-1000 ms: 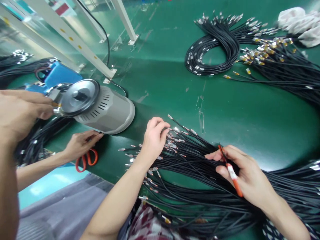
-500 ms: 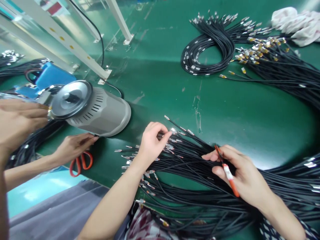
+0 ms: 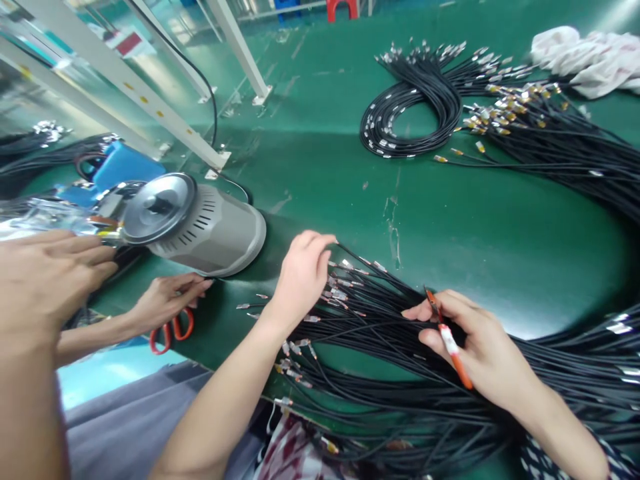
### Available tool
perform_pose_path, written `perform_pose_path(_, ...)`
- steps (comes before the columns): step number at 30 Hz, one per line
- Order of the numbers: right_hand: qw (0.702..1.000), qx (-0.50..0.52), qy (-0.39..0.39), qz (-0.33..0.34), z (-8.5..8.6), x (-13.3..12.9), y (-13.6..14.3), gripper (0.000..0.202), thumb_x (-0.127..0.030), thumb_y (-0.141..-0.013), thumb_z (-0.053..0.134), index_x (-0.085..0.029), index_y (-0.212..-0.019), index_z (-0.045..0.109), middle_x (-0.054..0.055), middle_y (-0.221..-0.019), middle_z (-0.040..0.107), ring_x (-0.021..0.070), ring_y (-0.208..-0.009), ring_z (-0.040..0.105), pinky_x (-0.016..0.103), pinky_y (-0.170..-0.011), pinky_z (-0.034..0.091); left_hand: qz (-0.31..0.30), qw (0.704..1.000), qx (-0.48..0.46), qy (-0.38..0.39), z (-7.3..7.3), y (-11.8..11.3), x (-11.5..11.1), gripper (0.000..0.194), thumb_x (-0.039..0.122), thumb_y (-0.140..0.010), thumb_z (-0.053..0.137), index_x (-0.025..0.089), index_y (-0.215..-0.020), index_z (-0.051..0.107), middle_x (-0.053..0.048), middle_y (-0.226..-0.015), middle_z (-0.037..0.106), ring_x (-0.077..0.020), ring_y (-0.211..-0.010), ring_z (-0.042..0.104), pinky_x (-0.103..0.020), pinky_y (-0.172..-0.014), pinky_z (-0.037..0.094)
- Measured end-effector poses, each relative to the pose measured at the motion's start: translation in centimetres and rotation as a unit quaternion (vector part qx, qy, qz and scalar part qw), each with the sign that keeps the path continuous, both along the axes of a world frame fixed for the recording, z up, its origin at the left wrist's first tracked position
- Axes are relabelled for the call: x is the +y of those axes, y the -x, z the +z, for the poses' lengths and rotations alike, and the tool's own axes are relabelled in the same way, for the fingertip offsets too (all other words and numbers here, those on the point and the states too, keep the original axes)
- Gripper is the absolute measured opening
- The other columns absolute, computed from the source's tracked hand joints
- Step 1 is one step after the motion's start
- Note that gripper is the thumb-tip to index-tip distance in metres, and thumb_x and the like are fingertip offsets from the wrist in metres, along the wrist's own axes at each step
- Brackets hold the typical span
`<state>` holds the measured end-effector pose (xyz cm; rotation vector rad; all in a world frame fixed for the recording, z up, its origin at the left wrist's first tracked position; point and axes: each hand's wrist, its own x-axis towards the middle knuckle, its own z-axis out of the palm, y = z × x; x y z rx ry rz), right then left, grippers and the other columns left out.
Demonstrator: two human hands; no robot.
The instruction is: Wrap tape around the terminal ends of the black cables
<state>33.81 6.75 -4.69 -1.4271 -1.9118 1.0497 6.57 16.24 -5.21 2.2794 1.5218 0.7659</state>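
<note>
My left hand [image 3: 304, 277] pinches the end of one thin black cable [image 3: 354, 252], raised a little above the bundle. Below it lies the thick bundle of black cables [image 3: 395, 331], many ends bearing small silvery tags. In my right hand [image 3: 483, 340] is a slim hand tool with orange handles [image 3: 461, 367], white wrapping and a dark tip; its exact kind is unclear. The thumb and fingers of that hand also rest at the bundle's upper edge, near the raised cable.
A co-worker's hands [image 3: 167, 299] work at a grey machine with a round metal disc [image 3: 225, 233] on the left. Red-handled scissors [image 3: 173, 330] lie beside them. Further back are a coiled cable bundle [image 3: 373, 130], yellow-tagged cables [image 3: 550, 140], a white cloth [image 3: 590, 60] and white metal posts [image 3: 243, 53].
My left hand has shifted slightly up and now pinches the tip of the single cable. My right hand stays nearly in place. The view has tilted, and the co-worker's hands appear further right.
</note>
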Motion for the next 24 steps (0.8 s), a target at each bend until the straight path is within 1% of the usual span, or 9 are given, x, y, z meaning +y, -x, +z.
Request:
perform_pose_path(2,1.000,-0.001,0.000,-0.001,0.1,0.0,0.0,0.022,-0.045,-0.092,0.062,-0.023,-0.097,0.061,0.006,-0.097,0.070,0.0209,-0.086,0.066,0.033,-0.075,0.052,0.030,1.000,0.007,-0.006,-0.7,0.1,1.4,0.028,0.006,-0.088,0.053,0.015,-0.109,0.069,-0.011,-0.105,0.062,-0.0245,-0.102,0.058,-0.042,-0.094,0.048)
perform_pose_path(4,1.000,-0.002,-0.001,-0.004,0.2,0.0,0.1,0.024,-0.046,-0.092,0.061,-0.023,-0.096,0.061,0.006,-0.096,0.071,0.0208,-0.085,0.066,0.033,-0.074,0.052,0.030,0.999,-0.018,0.012,-1.2,0.3,2.4,0.018,0.007,-0.085,0.058,0.016,-0.093,0.072,-0.009,-0.098,0.064,-0.0239,-0.098,0.059,-0.040,-0.091,0.049)
perform_pose_path(7,1.000,-0.006,-0.004,-0.011,0.4,0.1,0.3,0.028,-0.050,-0.092,0.060,-0.023,-0.095,0.062,0.006,-0.095,0.072,0.0210,-0.083,0.066,0.033,-0.073,0.052,0.033,0.980,-0.182,0.079,-0.8,0.5,2.5,0.005,0.013,-0.080,0.066,0.017,-0.079,0.069,-0.006,-0.087,0.068,-0.0195,-0.085,0.063,-0.034,-0.082,0.051)
perform_pose_path(10,1.000,-0.009,0.000,-0.017,0.5,0.3,0.4,0.032,-0.054,-0.091,0.059,-0.022,-0.092,0.063,0.006,-0.094,0.072,0.0210,-0.082,0.066,0.033,-0.073,0.052,0.044,0.890,-0.421,0.170,1.0,0.1,1.2,0.008,0.019,-0.076,0.075,0.016,-0.082,0.071,-0.004,-0.080,0.072,-0.0142,-0.071,0.065,-0.027,-0.069,0.051)
perform_pose_path(12,1.000,-0.008,0.001,-0.025,0.6,0.2,0.5,0.033,-0.055,-0.091,0.059,-0.022,-0.090,0.064,0.005,-0.094,0.073,0.0203,-0.081,0.066,0.032,-0.073,0.051,0.038,0.827,-0.522,0.206,2.7,-0.6,0.0,0.010,0.020,-0.072,0.078,0.016,-0.080,0.073,-0.004,-0.076,0.072,-0.0114,-0.065,0.064,-0.023,-0.064,0.050)
perform_pose_path(13,0.999,-0.005,-0.003,-0.033,0.7,0.2,0.6,0.033,-0.055,-0.091,0.059,-0.022,-0.089,0.064,0.005,-0.093,0.073,0.0197,-0.081,0.066,0.031,-0.073,0.050,0.034,0.808,-0.548,0.215,3.5,-1.0,-0.7,0.010,0.020,-0.072,0.079,0.016,-0.079,0.074,-0.003,-0.075,0.072,-0.0104,-0.064,0.063,-0.022,-0.062,0.050)
perform_pose_path(15,0.998,-0.002,-0.023,-0.056,1.4,-0.1,0.9,0.035,-0.056,-0.091,0.059,-0.022,-0.084,0.063,0.003,-0.084,0.072,0.0175,-0.074,0.065,0.029,-0.069,0.048,0.027,0.793,-0.568,0.221,5.1,-1.8,-2.1,0.008,0.021,-0.074,0.079,0.016,-0.081,0.077,-0.004,-0.073,0.073,-0.0099,-0.063,0.064,-0.021,-0.061,0.050)
perform_pose_path(19,0.988,-0.042,-0.124,-0.082,4.0,-0.7,1.8,0.045,-0.063,-0.089,0.057,-0.021,-0.075,0.059,-0.001,-0.066,0.065,0.0144,-0.059,0.057,0.027,-0.060,0.039,0.005,0.796,-0.559,0.233,7.4,-3.2,-4.7,0.009,0.022,-0.079,0.077,0.016,-0.085,0.079,-0.005,-0.071,0.074,-0.0107,-0.062,0.066,-0.020,-0.059,0.052)
perform_pose_path(24,0.972,-0.105,-0.207,-0.045,6.5,-1.0,3.1,0.052,-0.066,-0.090,0.053,-0.020,-0.065,0.054,-0.004,-0.052,0.055,0.0113,-0.049,0.047,0.028,-0.062,0.032,-0.002,0.768,-0.585,0.261,8.4,-4.3,-7.0,0.004,0.021,-0.078,0.079,0.018,-0.079,0.076,-0.003,-0.073,0.074,-0.0119,-0.057,0.068,-0.019,-0.053,0.052)
